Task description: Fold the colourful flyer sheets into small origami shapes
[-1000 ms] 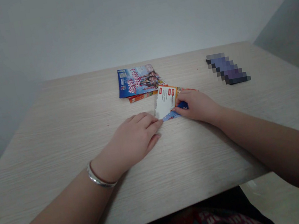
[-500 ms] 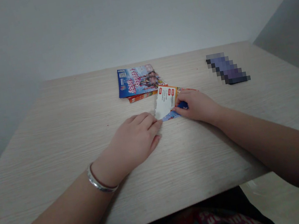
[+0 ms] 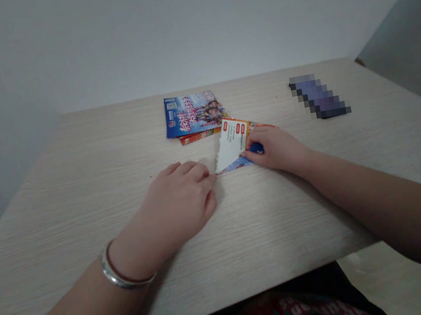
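A folded paper leaflet (image 3: pixel 233 142), white and orange with red labels, lies near the middle of the wooden table (image 3: pixel 80 202). My right hand (image 3: pixel 277 149) presses its right side down with closed fingers, pinching the fold. My left hand (image 3: pixel 180 204) rests palm-down on the table just left of the leaflet's near corner, fingers together and curled slightly, its fingertips at the paper's tip. A silver bracelet (image 3: pixel 122 273) circles my left wrist.
A blue printed flyer (image 3: pixel 190 113) lies behind the folded leaflet, with an orange sheet (image 3: pixel 199 136) sticking out under it. A dark pixelated object (image 3: pixel 319 96) lies at the table's back right. A pale wall stands behind the table.
My left hand has slid back toward me and left, off the leaflet's corner. The leaflet's near tip has shifted slightly left. My right hand has stayed put.
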